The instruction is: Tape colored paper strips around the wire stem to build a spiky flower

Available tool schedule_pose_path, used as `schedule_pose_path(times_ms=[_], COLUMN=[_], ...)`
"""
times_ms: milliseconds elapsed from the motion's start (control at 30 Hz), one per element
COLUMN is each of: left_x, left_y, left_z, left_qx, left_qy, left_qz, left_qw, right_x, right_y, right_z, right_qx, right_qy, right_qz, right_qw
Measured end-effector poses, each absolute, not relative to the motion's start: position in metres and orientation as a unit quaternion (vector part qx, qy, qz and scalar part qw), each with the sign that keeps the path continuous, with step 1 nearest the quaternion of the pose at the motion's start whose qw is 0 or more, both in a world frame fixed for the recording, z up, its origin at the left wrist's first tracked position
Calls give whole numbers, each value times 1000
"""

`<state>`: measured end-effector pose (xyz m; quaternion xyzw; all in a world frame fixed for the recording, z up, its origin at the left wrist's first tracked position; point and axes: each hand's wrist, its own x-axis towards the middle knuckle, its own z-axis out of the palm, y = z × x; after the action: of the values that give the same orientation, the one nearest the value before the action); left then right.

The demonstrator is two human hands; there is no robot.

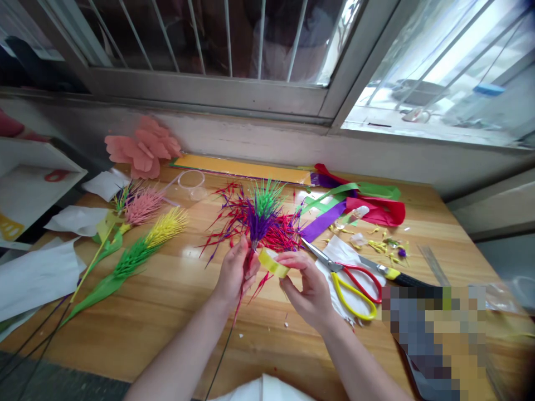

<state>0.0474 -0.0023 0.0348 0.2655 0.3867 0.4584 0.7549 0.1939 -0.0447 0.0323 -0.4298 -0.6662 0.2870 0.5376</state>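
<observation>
My left hand [236, 273] is closed around the thin wire stem of a spiky paper stalk [262, 210] with a green tip and purple lower spikes, held upright over the wooden table [175, 301]. My right hand [307, 281] pinches a small roll of yellowish tape [273, 262] right beside the stem, just below the purple spikes. Loose red and purple paper spikes [234, 223] lie scattered on the table behind both hands.
Scissors [349, 275] with red and yellow handles lie right of my right hand, beside a yellow-collared tool [393, 273]. Finished yellow, green and pink stalks [142, 239] lie at left. Coloured paper strips [359, 200] and a pink paper flower [144, 147] sit near the wall.
</observation>
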Motion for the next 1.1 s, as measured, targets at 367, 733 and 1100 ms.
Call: schedule_pose_path(times_ms=[367, 733, 1100], left_x=[53, 51, 55], left_y=[-3, -3, -5], left_z=[33, 34, 34], left_qx=[242, 240, 278], left_qy=[420, 439, 448], left_qz=[484, 466, 487], left_qw=[729, 730, 696], right_x=[192, 184, 169], right_y=[-45, -43, -41], right_z=[36, 46, 53], right_qx=[-434, -422, -409], right_qy=[-688, -694, -745], right_qz=[260, 249, 165], right_qw=[520, 528, 500])
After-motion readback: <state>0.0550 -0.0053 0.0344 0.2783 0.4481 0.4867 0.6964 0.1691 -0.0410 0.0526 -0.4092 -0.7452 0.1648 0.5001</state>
